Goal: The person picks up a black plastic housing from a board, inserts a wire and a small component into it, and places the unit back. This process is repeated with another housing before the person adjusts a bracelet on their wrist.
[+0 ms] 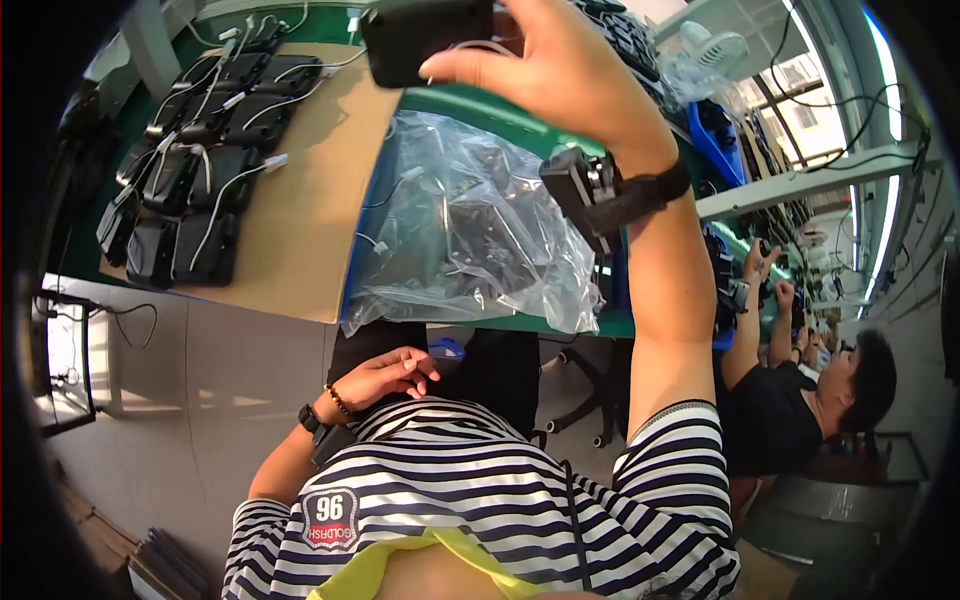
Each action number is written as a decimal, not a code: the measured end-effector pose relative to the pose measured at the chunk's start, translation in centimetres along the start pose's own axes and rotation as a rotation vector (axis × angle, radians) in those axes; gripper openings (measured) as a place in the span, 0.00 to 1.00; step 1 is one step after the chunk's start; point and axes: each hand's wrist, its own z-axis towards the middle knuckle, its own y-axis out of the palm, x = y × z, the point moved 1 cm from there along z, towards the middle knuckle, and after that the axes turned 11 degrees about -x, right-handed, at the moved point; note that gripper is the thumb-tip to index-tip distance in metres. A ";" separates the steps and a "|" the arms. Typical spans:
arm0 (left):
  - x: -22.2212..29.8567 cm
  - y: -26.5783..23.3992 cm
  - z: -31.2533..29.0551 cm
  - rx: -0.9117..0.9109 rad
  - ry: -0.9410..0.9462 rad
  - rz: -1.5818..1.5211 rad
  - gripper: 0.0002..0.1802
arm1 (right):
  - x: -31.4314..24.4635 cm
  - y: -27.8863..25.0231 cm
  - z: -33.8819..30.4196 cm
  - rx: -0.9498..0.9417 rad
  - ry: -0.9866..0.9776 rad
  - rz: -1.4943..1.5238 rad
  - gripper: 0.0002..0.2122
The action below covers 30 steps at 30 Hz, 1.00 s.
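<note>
My right hand (535,75) is raised over the far side of the table. Its fingers and thumb grip a black rectangular device (405,45) that has a white cable on it; the fingertips behind the device are hidden. In front of my waist rests my left hand (390,375), holding nothing, with its fingers loosely bent and apart. Between my hands and the table's near edge lies a large clear plastic bag (480,230) with dark pieces visible through it. Several similar black devices (210,245) with white cables and plugs lie in rows on a cardboard sheet (290,220) to the left.
The green table (540,322) shows under the bag's edge. A small fan (712,45) and blue bins (712,135) stand at the far right. A co-worker (810,400) in a black shirt works on the right. Below the table is a wheeled chair base (585,395).
</note>
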 end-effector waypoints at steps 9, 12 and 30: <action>7.2 8.7 3.2 -0.275 -0.012 0.113 0.31 | -5.2 11.4 -17.1 -0.638 0.085 0.279 0.18; 5.6 9.3 4.6 -0.168 -0.192 0.173 0.32 | -4.9 13.6 -19.1 -0.624 0.115 0.301 0.14; 3.0 10.9 6.8 0.065 -0.377 0.503 0.26 | -8.1 16.0 -21.3 -0.217 -0.021 -0.190 0.07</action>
